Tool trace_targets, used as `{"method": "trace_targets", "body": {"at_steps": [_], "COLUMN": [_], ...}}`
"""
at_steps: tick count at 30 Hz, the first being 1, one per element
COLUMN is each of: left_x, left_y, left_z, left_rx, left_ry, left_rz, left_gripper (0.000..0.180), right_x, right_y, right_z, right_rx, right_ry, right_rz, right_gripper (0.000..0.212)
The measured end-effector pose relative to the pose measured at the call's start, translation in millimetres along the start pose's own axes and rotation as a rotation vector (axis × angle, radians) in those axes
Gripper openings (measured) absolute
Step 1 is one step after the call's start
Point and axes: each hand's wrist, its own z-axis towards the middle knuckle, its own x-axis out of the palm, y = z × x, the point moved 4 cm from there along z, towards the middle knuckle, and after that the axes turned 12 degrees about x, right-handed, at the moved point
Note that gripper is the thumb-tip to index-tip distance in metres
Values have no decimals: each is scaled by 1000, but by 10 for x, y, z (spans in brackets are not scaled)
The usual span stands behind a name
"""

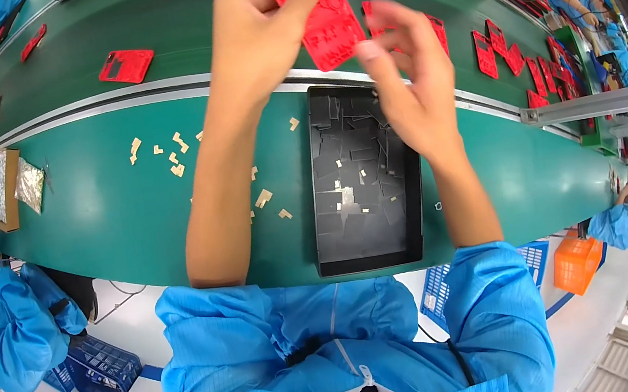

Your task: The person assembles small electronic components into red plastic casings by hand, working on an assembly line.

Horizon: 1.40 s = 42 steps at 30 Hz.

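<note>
Red moulded-plastic rectangular panel, pinched in the left hand near the dark green conveyor belt, could drop if that grip slackens, with the right hand spread beside it.

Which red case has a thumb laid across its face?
The case at top centre, held by the left hand; the loose ones around it lie on the green belt.
</note>
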Motion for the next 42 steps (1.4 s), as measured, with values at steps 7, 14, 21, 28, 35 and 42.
{"method": "trace_targets", "body": {"at_steps": [7,14,21,28,35,42], "left_x": [-151,-190,-46,57,305,450], "left_y": [-536,-366,-466,-335,-359,-428], "left_z": [35,30,-25,-136,-280,-352], "left_rx": [-144,-34,-97,-123,-190,-53], "left_ry": [-119,33,21,-181,-42,-76], "left_rz": [31,-125,-247,-339,-606,-462], "left_gripper": [17,59,44,39,26,42], "right_x": [-72,-198,-544,-427,-454,-552], "right_y": [-241,-324,287,484,455,456], "right_z": [-567,-548,-220,-7,39,61], "right_rx": [-61,6,-465,-334,-78,2], "right_ry": [543,634,42,-171,-158,-143], "right_rz": [-779,-616,-207,168,340,520], "right_gripper": [22,15,23,35,24,15]}}
